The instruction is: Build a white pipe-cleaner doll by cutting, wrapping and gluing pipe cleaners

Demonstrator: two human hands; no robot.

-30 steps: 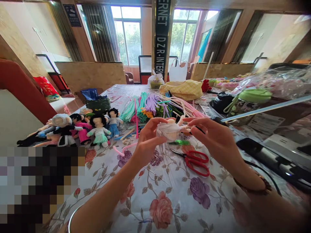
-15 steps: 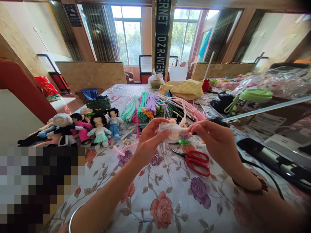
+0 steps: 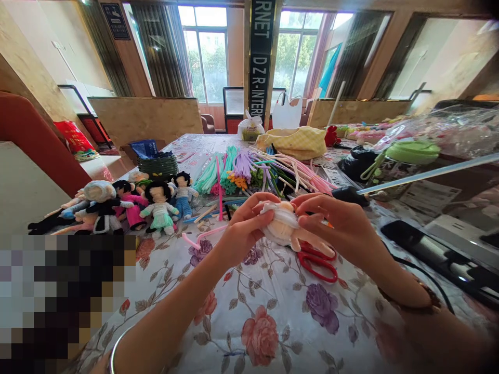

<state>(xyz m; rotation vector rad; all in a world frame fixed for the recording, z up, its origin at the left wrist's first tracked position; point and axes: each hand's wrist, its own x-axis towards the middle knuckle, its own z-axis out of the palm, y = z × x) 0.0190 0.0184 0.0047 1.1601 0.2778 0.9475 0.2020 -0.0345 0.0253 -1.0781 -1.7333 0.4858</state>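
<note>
Across the head view stretches a floral-covered bench (image 3: 296, 337). Above it, the left hand (image 3: 244, 223) pinches a pale doll (image 3: 281, 229) by its white-wrapped side, the right hand (image 3: 337, 221) its other edge; red scissors (image 3: 325, 280) lie partly hidden behind.

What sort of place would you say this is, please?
Probably a handicraft workspace: small dolls, bundles of colourful fuzzy stems and red-handled scissors share a flowered tablecloth.
</note>
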